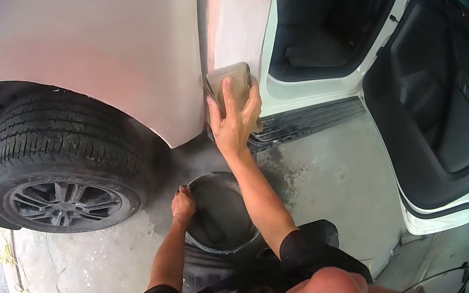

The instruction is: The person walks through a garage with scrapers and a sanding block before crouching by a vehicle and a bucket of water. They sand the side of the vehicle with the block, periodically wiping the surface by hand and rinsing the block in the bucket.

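My right hand (233, 119) is spread over a tan, sandpaper-like block (238, 74) and presses it against the pale, pinkish body panel (237, 15) of a car, between the fender and the door opening. Lower down, my left hand (182, 203) is closed beside the left rim of a round bucket (229, 178). What its fingers hold, if anything, is too dark to make out. Grey, murky water seems to fill the bucket, with a dark shape in it. The fender (107, 50) bears dull pink and white patches.
A black tire (53, 139) with a grey alloy wheel stands at left. An open door (440, 112) with black trim takes up the right side. A ribbed black sill step (311, 121) runs below the door opening. A yellow cord (11, 258) lies on the concrete floor (100, 268).
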The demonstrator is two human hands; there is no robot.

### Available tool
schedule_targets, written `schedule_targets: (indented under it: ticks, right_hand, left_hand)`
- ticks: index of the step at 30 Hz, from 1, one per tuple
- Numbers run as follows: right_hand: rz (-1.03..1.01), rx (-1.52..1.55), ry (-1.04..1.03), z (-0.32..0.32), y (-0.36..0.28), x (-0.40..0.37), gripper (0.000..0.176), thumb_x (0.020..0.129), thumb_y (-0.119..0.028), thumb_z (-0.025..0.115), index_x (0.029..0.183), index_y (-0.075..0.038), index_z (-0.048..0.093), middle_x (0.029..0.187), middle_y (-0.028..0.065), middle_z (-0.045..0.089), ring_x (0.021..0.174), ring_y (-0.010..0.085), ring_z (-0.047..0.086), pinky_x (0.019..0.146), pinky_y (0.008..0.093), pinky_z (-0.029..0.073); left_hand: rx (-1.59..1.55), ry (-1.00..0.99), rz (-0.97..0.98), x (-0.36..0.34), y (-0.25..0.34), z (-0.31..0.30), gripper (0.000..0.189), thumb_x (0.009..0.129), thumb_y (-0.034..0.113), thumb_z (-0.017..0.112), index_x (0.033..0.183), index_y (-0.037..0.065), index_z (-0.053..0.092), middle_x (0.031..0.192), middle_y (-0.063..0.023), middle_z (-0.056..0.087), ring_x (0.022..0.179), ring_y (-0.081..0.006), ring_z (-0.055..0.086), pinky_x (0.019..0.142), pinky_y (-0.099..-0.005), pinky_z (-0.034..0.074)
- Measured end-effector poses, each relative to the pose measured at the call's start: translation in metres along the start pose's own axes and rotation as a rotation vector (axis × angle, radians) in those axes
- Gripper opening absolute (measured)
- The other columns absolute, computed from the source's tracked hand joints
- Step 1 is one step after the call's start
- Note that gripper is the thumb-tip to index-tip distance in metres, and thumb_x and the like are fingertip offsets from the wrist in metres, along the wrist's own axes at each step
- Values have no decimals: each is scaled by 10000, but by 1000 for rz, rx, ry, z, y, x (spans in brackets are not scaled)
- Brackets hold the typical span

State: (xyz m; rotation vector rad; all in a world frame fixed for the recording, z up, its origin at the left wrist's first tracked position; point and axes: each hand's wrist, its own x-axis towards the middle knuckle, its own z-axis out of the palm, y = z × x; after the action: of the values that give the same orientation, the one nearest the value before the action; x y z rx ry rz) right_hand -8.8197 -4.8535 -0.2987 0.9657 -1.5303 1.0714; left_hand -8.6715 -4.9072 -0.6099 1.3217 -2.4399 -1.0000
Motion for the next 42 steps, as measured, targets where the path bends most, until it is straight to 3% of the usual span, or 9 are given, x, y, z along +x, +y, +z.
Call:
schedule_targets:
  ticks: [2, 6, 12, 14, 18, 26, 30, 35, 42]
  right_hand:
    - [4, 0, -2, 3, 6, 0, 598, 846, -244, 764, 1398, -129, 565, 1399, 365, 353, 1274, 502, 395, 1063, 555, 323]
    - [1, 14, 130, -2, -10, 128, 587, 846, -250, 753, 1398, -171, 569, 1387, 289, 376, 1225, 458, 418, 986, 530, 370]
    - [64, 16, -46, -12, 13, -26, 616, 846, -235, 761, 1417, -143, 550, 1402, 391, 344, 1305, 530, 372, 1067, 562, 334]
    - [71, -4, -50, -9, 19, -21, 628, 838, -229, 767, 1419, -138, 547, 1400, 380, 354, 1301, 525, 378, 1066, 556, 338]
    - [53, 53, 76, -14, 9, 100, 612, 806, -231, 788, 1377, -186, 573, 1376, 346, 388, 1228, 490, 423, 997, 541, 376]
    - [68, -6, -6, -14, 42, -32, 688, 814, -265, 783, 1442, -161, 521, 1380, 359, 396, 1209, 505, 459, 981, 549, 400]
    - [80, 72, 87, -19, 26, 77, 756, 763, -251, 817, 1446, -249, 494, 1357, 339, 416, 1111, 451, 502, 880, 535, 426]
    - [137, 41, 27, -17, 52, -33, 682, 799, -261, 797, 1422, -213, 526, 1370, 319, 417, 1145, 460, 489, 925, 532, 419]
    - [137, 96, 41, -25, 33, 83, 635, 819, -269, 786, 1404, -186, 555, 1367, 320, 424, 1187, 475, 479, 967, 529, 412]
  left_hand:
    - [9, -24, 1, -3, -8, -2, 448, 1055, 389, 313, 1175, 38, 564, 1164, -301, 620, 1074, -489, 601, 930, -554, 478]
    - [-17, -20, 3, -4, -2, -7, 460, 1056, 393, 309, 1155, 27, 571, 1162, -311, 617, 1077, -496, 594, 930, -551, 477]
    - [28, -20, -20, -1, 1, -4, 471, 1052, 399, 325, 1143, 5, 567, 1165, -318, 615, 1062, -502, 598, 923, -554, 480]
    - [54, -39, -17, -4, -3, -5, 469, 1051, 397, 328, 1147, 5, 566, 1155, -314, 623, 1054, -502, 602, 921, -557, 480]
    - [79, -59, -11, 0, 0, -4, 451, 1051, 385, 320, 1152, 24, 571, 1082, -315, 649, 1026, -496, 618, 912, -559, 484]
    - [151, -20, 38, 0, -1, -1, 467, 1052, 380, 311, 1112, -8, 564, 1061, -320, 655, 989, -512, 624, 864, -571, 493]
    - [132, -25, 35, 1, 3, 2, 463, 1054, 381, 310, 1115, 1, 568, 1061, -329, 651, 1013, -518, 612, 873, -574, 484]
    - [142, -13, 22, -5, 7, -4, 452, 1054, 374, 319, 1119, 1, 567, 1024, -331, 656, 991, -516, 617, 867, -577, 481]
    - [175, -18, 33, 5, 3, 6, 439, 1051, 365, 333, 1135, 2, 566, 1023, -317, 666, 995, -500, 629, 871, -567, 491]
